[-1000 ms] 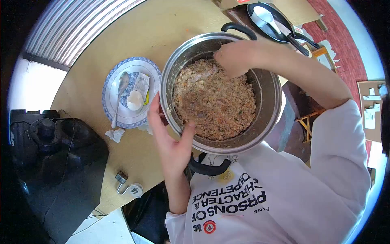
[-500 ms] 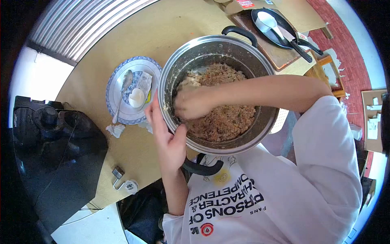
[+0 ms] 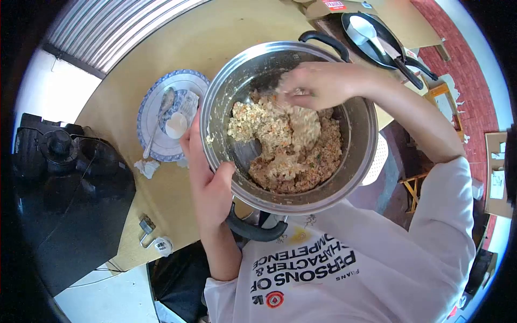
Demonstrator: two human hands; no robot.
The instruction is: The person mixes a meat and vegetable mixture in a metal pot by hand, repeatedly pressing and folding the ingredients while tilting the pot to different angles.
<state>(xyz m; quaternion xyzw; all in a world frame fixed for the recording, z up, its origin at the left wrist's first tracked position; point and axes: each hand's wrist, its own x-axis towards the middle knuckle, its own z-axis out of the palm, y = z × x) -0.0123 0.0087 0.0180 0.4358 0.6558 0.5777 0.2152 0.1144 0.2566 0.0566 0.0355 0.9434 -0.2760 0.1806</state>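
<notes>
A deep steel pot [image 3: 357, 156] with black handles tilts toward me over the table edge. My left hand [image 3: 211, 188] is closed on its near left rim, thumb outside and fingers beneath. Inside lies a lumpy minced meat mixture [image 3: 315, 169], paler and wetter on the left, with orange and green bits. My right hand [image 3: 323, 86] is in the upper part of the pot, fingers curled round some of the mixture and smeared by motion. Beneath that hand a pale clump of the mixture is blurred. Bare pot bottom shows at the left of the mixture.
Left of the pot, a blue-rimmed plate [image 3: 144, 121] holds a spoon [image 3: 161, 116], an eggshell [image 3: 176, 126] and a wrapper. A padlock [image 3: 146, 229] and a small white round container [image 3: 163, 246] lie nearer. A black appliance [image 3: 70, 188] stands left; a frying pan [image 3: 371, 51] sits back right.
My right hand has moved up and right out of the mixture's left side, dragging mixture over and baring the pot bottom. The pot has shifted slightly; my left hand still grips its rim.
</notes>
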